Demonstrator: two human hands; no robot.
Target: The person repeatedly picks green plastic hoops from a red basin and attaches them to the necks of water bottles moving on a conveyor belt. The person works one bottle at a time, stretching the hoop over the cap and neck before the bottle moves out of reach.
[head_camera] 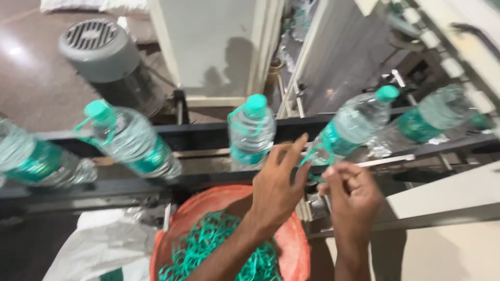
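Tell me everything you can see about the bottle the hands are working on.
The bottle is clear, ribbed plastic with a teal cap and a teal label band around its middle. It looks full and capped. It appears tilted in this view, cap up and to the right, on the dark conveyor between other bottles. A thin teal loop hangs by its lower part, where the left hand and right hand meet; motion blur hides whether the fingers touch the bottle itself.

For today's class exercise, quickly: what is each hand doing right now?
Left hand: open, fingers spread near a bottle.
Right hand: closed, pinching a green plastic loop.
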